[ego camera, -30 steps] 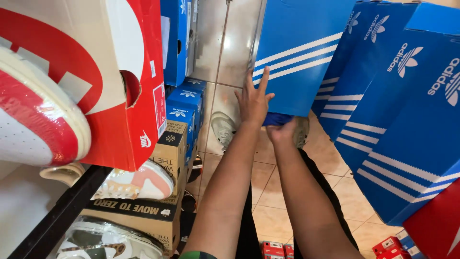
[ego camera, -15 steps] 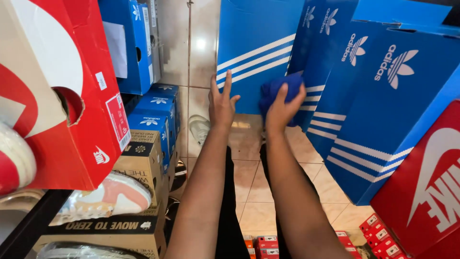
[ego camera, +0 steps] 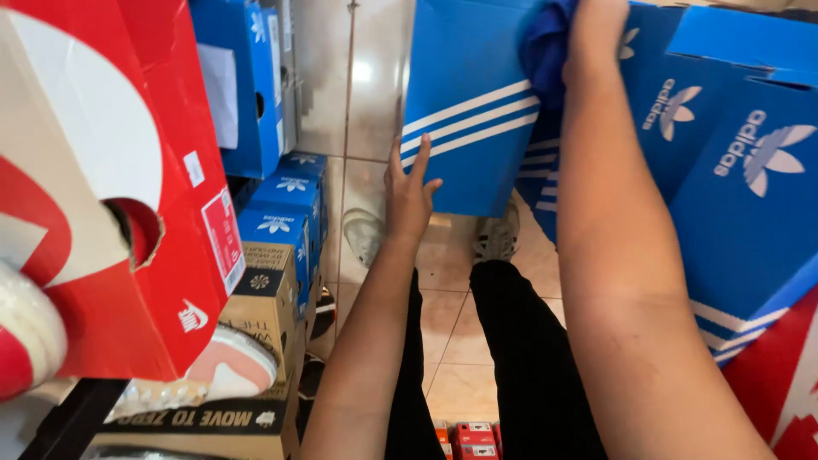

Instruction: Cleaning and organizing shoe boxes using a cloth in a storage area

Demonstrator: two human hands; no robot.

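Observation:
A tall blue shoe box (ego camera: 469, 111) with white stripes stands in front of me, leaning among other blue boxes. My left hand (ego camera: 409, 192) lies flat against its lower left edge, fingers spread, gripping nothing. My right hand (ego camera: 596, 34) is raised to the box's top right corner and is closed on a dark blue cloth (ego camera: 545, 51), which presses against the cardboard. Both of my forearms reach forward over my black trousers.
A red shoe box (ego camera: 128, 213) juts out close on the left, above a sneaker (ego camera: 230, 366) and brown boxes (ego camera: 264, 298). Smaller blue boxes (ego camera: 281, 204) are stacked at left, more blue boxes (ego camera: 750, 196) at right. A red box (ego camera: 784, 392) sits lower right, and the floor (ego camera: 452, 341) is tiled.
My right hand has climbed with the cloth from the box's lower part to its top corner. My left hand has stayed against the lower left edge.

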